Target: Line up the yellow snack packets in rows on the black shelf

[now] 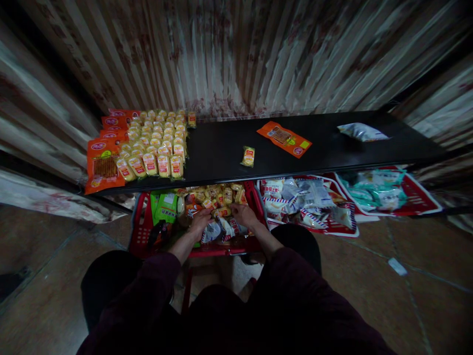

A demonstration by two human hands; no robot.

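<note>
Both hands are down in a red basket point(137, 236) of mixed wrapped snacks, below the shelf edge. My left hand point(200, 221) lies over the packs with its fingers loosely stretched, touching an orange-and-white packet point(192, 210). Curled in among the small yellow wrapped cakes point(223, 193) is my right hand point(244, 215); its fingertips are partly hidden, and what they hold cannot be made out. One wrapped cake point(222, 212) lies between the two hands. White striped packets point(226, 229) sit just under them, and a green packet point(164, 207) is at the basket's left.
On the black shelf point(218, 143), rows of wrapped cakes point(157, 143) stand beside orange packs point(103, 165). A single cake point(249, 156), an orange pack point(284, 139) and a white packet point(362, 132) lie farther right. Two more red baskets point(347, 230) point(424, 197) hold packets.
</note>
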